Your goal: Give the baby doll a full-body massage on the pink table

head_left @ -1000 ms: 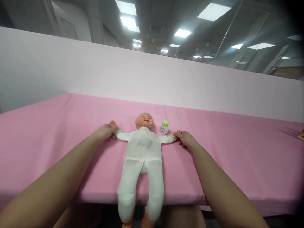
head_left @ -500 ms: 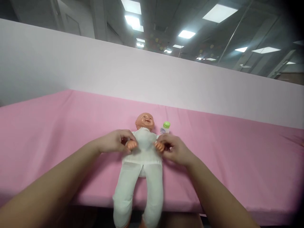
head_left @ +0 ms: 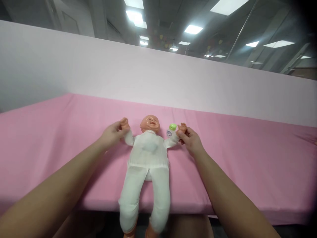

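Note:
A baby doll with a white cloth body and plastic head, hands and feet lies on its back, its legs reaching over the near edge of the pink-covered surface. My left hand is closed around the doll's arm at the wrist, on the left side of the view. On the other side, my right hand grips the doll's other wrist. Both doll arms are spread out and raised beside its head. A small clear bottle with a green cap stands near the doll's head, just beside the arm in my right hand.
The pink sheet spreads to both sides, with a few creases. Behind it runs a low white wall, with glass above that shows ceiling lights. My legs are partly visible below the near edge.
Both my hands have moved outward and up toward the head end, taking the doll's arms from beside its chest to spread out at the sides.

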Tool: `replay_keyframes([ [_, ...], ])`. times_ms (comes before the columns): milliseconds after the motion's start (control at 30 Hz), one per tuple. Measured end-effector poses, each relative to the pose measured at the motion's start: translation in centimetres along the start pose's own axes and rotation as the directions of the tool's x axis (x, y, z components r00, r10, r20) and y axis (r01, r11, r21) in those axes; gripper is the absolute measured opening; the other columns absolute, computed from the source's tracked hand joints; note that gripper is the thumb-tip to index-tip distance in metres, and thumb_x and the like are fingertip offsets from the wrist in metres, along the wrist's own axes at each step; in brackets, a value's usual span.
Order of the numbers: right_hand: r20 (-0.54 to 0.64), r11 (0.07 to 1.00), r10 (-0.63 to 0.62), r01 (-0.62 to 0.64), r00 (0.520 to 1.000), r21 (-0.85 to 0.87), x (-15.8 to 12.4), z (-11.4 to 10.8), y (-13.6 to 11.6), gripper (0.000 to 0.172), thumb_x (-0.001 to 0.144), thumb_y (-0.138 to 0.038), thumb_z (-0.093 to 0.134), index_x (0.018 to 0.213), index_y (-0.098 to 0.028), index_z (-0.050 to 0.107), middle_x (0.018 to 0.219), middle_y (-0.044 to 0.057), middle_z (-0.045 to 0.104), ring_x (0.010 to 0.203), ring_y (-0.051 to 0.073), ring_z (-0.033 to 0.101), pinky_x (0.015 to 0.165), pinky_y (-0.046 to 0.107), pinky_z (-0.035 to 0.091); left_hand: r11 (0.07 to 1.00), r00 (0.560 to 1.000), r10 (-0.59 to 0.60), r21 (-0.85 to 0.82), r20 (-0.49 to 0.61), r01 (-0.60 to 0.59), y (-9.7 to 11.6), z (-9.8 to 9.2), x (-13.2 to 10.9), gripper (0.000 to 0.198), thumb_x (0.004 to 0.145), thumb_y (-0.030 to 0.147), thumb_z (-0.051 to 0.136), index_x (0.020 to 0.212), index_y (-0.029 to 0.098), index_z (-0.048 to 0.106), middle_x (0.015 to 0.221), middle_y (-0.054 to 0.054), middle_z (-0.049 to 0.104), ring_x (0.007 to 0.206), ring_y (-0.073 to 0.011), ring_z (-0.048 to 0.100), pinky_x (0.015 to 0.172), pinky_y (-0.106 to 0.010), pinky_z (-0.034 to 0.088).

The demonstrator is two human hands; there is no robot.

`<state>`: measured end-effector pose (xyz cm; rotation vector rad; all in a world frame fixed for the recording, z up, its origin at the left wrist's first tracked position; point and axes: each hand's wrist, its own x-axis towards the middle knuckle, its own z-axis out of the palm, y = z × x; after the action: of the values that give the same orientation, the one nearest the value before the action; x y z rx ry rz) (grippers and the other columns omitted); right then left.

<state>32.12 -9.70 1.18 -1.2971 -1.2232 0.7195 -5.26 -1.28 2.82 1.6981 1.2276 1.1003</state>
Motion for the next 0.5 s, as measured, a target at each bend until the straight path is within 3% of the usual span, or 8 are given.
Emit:
replay_keyframes([
  [67,-0.100,0.980,0.197,-0.199,0.975,-0.007,1.1,-1.4,1.1,0.048,0.083,-0.046,0.074,0.119,-0.021,0.057,0.077,-0.001,0.064,0.058,0.011,0.057,0.052,0.021,0.045,0.990,0.990,-0.136,0.041,-0.039,0.137,-1.1,-1.0,1.1,0.034,0.081,0.050,0.073,0.089,0.018,0.066,0.071,-0.002,0.062,0.062,-0.0180,0.059,0.056,-0.028,0.049],
  [200,-0.045,0.932,0.350,-0.353,0.936,-0.078,1.9,-3.1,3.2,0.046,0.078,-0.039,0.079,0.112,-0.019,0.055,0.069,0.000,0.064,0.047,0.011,0.052,0.039,0.019,0.033,0.925,0.946,-0.316,0.201,-0.067,0.323,-3.0,-2.3,2.6,0.037,0.074,0.052,0.077,0.082,0.018,0.066,0.064,-0.002,0.058,0.053,-0.0157,0.050,0.045,-0.026,0.034],
  [367,-0.037,0.930,0.342,-0.344,0.939,-0.127,1.8,-3.0,3.4,0.053,0.079,-0.039,0.078,0.122,-0.021,0.054,0.075,0.001,0.067,0.050,0.013,0.057,0.041,0.021,0.040,0.963,0.971,-0.231,0.126,-0.055,0.236,-2.8,-1.9,2.4,0.037,0.070,0.047,0.081,0.089,0.018,0.068,0.067,-0.001,0.061,0.056,-0.0157,0.053,0.049,-0.026,0.036],
  [500,-0.087,0.980,0.187,-0.192,0.978,-0.057,1.3,-1.7,1.6,0.072,0.078,-0.046,0.080,0.138,-0.023,0.047,0.088,0.001,0.070,0.058,0.013,0.061,0.051,0.024,0.051,0.988,0.989,-0.130,-0.077,0.076,0.136,-1.2,-0.8,1.3,0.036,0.076,0.045,0.079,0.094,0.018,0.066,0.066,0.003,0.053,0.050,-0.0103,0.044,0.048,-0.024,0.031],
])
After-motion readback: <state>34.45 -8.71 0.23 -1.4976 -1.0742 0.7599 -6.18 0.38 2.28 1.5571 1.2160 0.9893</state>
